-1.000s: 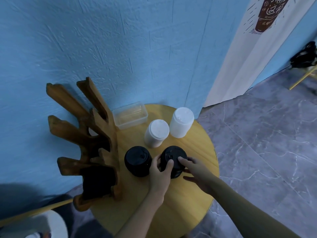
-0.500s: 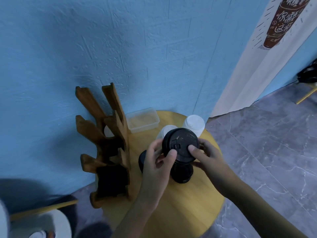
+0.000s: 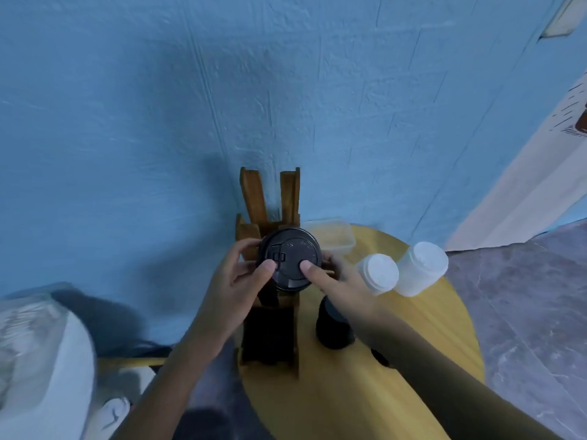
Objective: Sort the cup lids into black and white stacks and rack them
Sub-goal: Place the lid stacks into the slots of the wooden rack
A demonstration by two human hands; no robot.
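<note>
Nearest, the round table (image 3: 317, 408) carries a black stack (image 3: 330, 331) standing upright, partly behind the right forearm. Just left of it is the foot of the wooden rack (image 3: 287, 198), whose lowest bay is filled with something dark; it is too shadowed to say whether that is lids.

Above the middle of the rack, both hands hold the black lids (image 3: 290, 258) between them. The left hand (image 3: 235, 281) is curled round the left rim with its thumb pressed on the top lid. The right hand (image 3: 343, 281) grips the right side, its thumb also lying on top. The top lid faces the camera, sip tab to the left. How many lids hang beneath it cannot be told, nor whether they touch the rack.

To the right, on the table, a white stack (image 3: 378, 273) stands just beside a taller white stack (image 3: 421, 268).

Behind the hands lies a clear tub (image 3: 333, 236), at the table's far edge. Two rack prongs rise past the held lids against the blue wall (image 3: 286, 90). Grey floor (image 3: 524, 312) shows at right.
</note>
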